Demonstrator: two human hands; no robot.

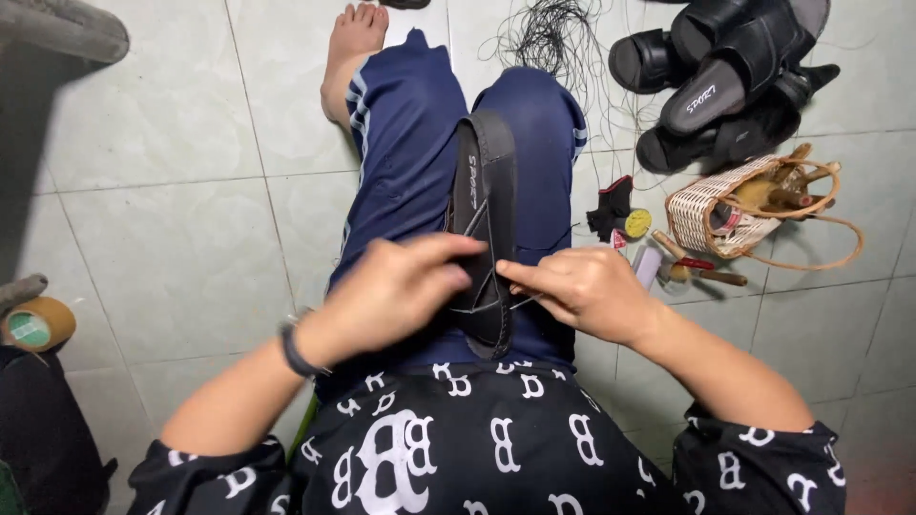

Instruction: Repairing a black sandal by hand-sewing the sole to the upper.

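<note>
A black sandal (485, 205) lies sole-edge up between my knees, on my blue trousers. My left hand (396, 291) grips its near left side, thumb reaching over the strap. My right hand (587, 289) pinches a thin needle (523, 301) and black thread at the sandal's right edge. Black thread crosses the sandal's inner face in a few lines.
A heap of black sandals (725, 81) lies at the upper right. A woven basket (711, 205) with wooden-handled tools sits beside it, small tools (701, 272) and a black glove (611, 210) nearby. Loose black thread (553, 38) tangles on the tiles. A tape roll (36, 326) rests at left.
</note>
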